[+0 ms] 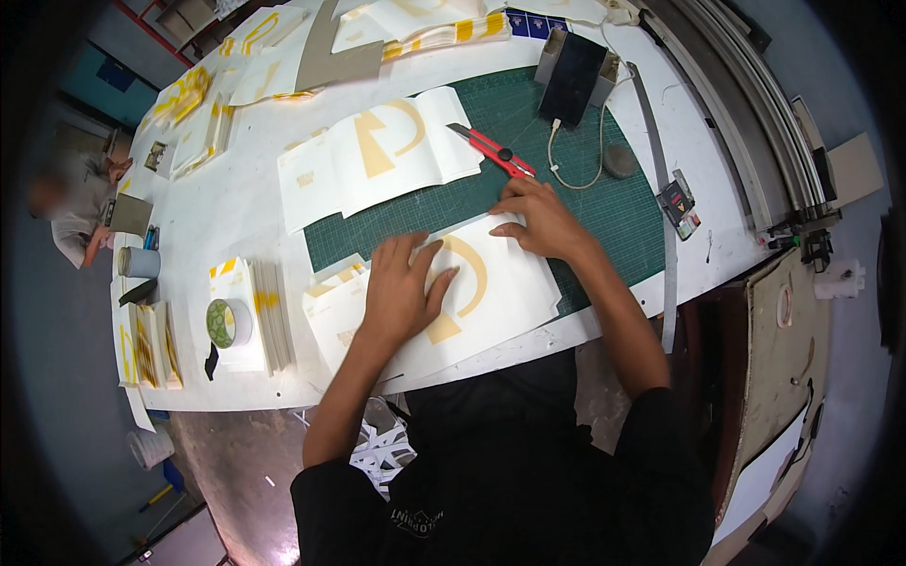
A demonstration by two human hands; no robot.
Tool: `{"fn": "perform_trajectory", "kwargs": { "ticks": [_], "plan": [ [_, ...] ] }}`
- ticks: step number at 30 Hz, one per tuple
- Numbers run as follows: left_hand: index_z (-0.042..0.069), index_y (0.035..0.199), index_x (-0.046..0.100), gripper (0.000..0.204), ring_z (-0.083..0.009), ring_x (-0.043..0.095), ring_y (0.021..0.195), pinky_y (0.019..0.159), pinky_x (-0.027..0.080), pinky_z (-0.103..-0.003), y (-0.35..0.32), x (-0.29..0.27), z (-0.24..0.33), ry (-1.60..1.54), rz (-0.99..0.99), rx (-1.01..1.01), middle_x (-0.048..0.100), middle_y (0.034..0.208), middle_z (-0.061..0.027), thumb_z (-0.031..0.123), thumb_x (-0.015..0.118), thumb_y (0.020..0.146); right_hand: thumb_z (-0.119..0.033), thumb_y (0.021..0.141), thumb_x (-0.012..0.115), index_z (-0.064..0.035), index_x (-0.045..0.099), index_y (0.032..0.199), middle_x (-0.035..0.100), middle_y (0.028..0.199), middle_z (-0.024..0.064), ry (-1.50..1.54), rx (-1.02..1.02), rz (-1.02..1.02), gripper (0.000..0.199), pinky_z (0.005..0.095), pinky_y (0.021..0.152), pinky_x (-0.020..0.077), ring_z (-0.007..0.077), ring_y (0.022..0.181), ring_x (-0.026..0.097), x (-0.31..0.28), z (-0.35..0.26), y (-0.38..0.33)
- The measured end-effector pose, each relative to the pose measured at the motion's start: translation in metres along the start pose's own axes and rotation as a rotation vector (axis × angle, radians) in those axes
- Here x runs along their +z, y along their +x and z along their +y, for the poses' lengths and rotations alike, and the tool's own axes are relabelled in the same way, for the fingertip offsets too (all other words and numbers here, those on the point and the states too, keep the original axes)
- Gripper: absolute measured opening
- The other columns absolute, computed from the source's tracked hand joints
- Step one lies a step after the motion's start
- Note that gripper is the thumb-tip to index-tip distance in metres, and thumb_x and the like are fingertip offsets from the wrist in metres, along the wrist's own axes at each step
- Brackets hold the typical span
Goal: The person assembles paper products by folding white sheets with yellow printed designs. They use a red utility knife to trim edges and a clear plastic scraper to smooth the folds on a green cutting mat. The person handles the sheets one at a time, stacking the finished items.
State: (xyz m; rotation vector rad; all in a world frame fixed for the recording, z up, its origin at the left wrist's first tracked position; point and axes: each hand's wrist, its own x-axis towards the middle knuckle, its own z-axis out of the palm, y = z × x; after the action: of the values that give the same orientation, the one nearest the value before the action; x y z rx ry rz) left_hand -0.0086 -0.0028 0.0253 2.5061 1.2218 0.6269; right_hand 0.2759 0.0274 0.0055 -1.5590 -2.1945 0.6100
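Left hand: laid flat, palm down, fingers spread on the white sheet; its grip is released, pressing and not clasping
Right hand: palm down on the far edge of the same sheet, fingers bent against the paper; grip released, nothing clasped
White sheet: a white card with a yellow curved shape printed on it, lying at the near edge of the tabletop, partly on the green cutting mat, under both hands
Cutting mat: dark green with a grid, in the middle of the tabletop, reaching toward the right edge
Red knife: a red-and-black utility cutter lying on the mat just beyond the right hand, not touched
Open sheet: a larger white card with the same yellow shape, lying past the hands, half on the mat
Tape roll: a greenish roll resting on a stack of white cards near the left near corner
Black box: stands at the far end of the mat, a white cable curling just beside it
Grey cup: lies at the left edge
Other person: sits beyond the left edge, blurred
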Motion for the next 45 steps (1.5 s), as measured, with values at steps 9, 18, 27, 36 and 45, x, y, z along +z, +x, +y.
{"fn": "perform_trajectory", "kwargs": {
  "ticks": [9, 18, 27, 36, 45],
  "plan": [
    [0.003, 0.135, 0.068, 0.052, -0.0423, 0.052, 0.137, 0.12, 0.037, -0.059, -0.041, 0.032, 0.005, 0.05, 0.074, -0.004, 0.056, 0.145, -0.0236, 0.028, 0.081, 0.092, -0.02, 0.084, 0.089, -0.0073, 0.084, 0.11, 0.071, 0.107, 0.0066, 0.006, -0.002, 0.058, 0.029, 0.0433, 0.102, 0.0423, 0.025, 0.116, 0.061, 0.002, -0.003, -0.006],
    [0.003, 0.136, 0.067, 0.052, -0.0406, 0.052, 0.139, 0.122, 0.036, -0.058, -0.042, 0.036, 0.004, 0.068, 0.085, 0.006, 0.056, 0.145, -0.0227, 0.03, 0.079, 0.093, -0.012, 0.081, 0.09, -0.0057, 0.075, 0.097, 0.068, 0.104, 0.0081, -0.016, -0.013, 0.087, 0.023, 0.0446, 0.102, 0.043, 0.0281, 0.115, 0.06, 0.002, -0.007, -0.004],
    [0.004, 0.138, 0.064, 0.054, -0.0417, 0.049, 0.14, 0.121, 0.036, -0.058, -0.042, 0.036, 0.004, 0.062, 0.077, 0.0, 0.054, 0.148, -0.0223, 0.027, 0.079, 0.092, -0.012, 0.081, 0.09, -0.0053, 0.071, 0.098, 0.069, 0.105, 0.0093, 0.087, 0.03, 0.05, 0.026, 0.0446, 0.103, 0.0437, 0.0298, 0.114, 0.062, 0.0, -0.008, 0.0],
    [0.004, 0.138, 0.064, 0.053, -0.0415, 0.049, 0.14, 0.122, 0.036, -0.058, -0.041, 0.035, 0.005, 0.058, 0.073, -0.006, 0.054, 0.147, -0.0222, 0.027, 0.079, 0.093, -0.022, 0.08, 0.092, -0.0036, 0.079, 0.107, 0.069, 0.106, 0.01, 0.056, 0.015, -0.019, 0.035, 0.0436, 0.104, 0.0431, 0.0298, 0.113, 0.063, 0.001, 0.0, 0.006],
    [0.004, 0.138, 0.064, 0.053, -0.0418, 0.049, 0.141, 0.122, 0.035, -0.058, -0.042, 0.036, 0.004, 0.059, 0.067, -0.017, 0.053, 0.147, -0.0221, 0.027, 0.079, 0.092, -0.023, 0.079, 0.093, -0.0051, 0.081, 0.105, 0.067, 0.109, 0.0086, 0.024, 0.0, 0.028, 0.034, 0.0449, 0.104, 0.0441, 0.0271, 0.112, 0.062, 0.001, -0.004, 0.002]
  ]
}}
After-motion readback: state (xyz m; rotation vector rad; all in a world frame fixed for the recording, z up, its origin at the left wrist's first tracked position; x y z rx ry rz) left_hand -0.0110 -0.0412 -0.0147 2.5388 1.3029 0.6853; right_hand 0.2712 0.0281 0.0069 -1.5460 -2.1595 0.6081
